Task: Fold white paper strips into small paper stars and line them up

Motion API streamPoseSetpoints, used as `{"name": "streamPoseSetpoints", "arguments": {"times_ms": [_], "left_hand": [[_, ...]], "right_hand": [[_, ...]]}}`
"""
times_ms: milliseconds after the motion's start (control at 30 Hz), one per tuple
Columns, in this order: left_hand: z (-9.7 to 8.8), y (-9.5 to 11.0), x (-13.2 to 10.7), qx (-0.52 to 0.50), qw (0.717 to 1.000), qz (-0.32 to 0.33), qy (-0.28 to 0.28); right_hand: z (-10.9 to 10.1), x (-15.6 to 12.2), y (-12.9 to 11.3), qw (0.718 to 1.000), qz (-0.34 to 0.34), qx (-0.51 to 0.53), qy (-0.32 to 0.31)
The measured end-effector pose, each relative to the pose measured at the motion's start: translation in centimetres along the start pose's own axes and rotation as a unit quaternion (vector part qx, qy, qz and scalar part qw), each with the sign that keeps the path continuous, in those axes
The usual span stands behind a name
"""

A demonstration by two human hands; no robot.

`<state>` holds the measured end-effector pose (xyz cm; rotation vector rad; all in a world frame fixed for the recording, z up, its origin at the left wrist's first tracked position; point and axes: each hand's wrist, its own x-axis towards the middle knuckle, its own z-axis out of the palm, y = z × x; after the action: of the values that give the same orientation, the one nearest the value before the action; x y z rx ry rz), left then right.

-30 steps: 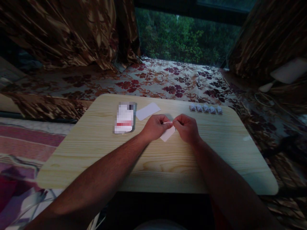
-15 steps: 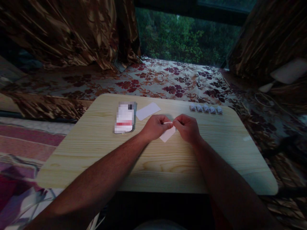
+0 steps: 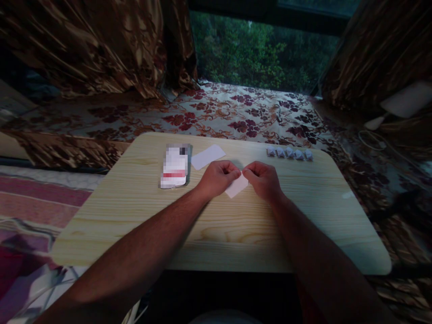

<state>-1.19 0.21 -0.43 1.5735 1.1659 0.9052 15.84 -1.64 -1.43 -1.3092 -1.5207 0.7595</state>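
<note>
A small white piece of paper (image 3: 237, 186) is pinched at its far edge by both hands, above the middle of the table. My left hand (image 3: 221, 177) is closed on it, thumb pressed against the curled fingers. My right hand (image 3: 263, 179) grips the same edge close beside the left, thumb and fingertips together. The two thumbs nearly meet. Fingers hide the paper's upper part, so I cannot tell how it is folded there. Another white sheet of paper (image 3: 208, 156) lies flat beyond my left hand.
A blurred white packet with a red band (image 3: 173, 166) lies on the left of the wooden table (image 3: 135, 216). Several small folded white paper pieces (image 3: 289, 153) stand in a row at the far right. Behind are a flower-patterned cloth (image 3: 246, 112), curtains and a window.
Both thumbs have shifted slightly along the paper's edge, the left one drawing back a little. The paper has moved very slightly; everything else is still.
</note>
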Motion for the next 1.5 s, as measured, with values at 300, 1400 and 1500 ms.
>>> {"name": "streamPoseSetpoints", "arguments": {"times_ms": [300, 1400, 1500], "left_hand": [[-0.01, 0.15, 0.03, -0.024, 1.0, -0.008, 0.003], [-0.4, 0.26, 0.0, -0.035, 0.999, 0.011, -0.029], [-0.27, 0.12, -0.03, -0.034, 0.999, 0.009, -0.031]], "right_hand": [[-0.03, -0.24, -0.59, 0.999, -0.028, -0.037, 0.007], [-0.28, 0.01, -0.17, 0.999, 0.011, 0.028, -0.03], [-0.29, -0.08, -0.22, 0.999, 0.005, 0.012, -0.038]]}}
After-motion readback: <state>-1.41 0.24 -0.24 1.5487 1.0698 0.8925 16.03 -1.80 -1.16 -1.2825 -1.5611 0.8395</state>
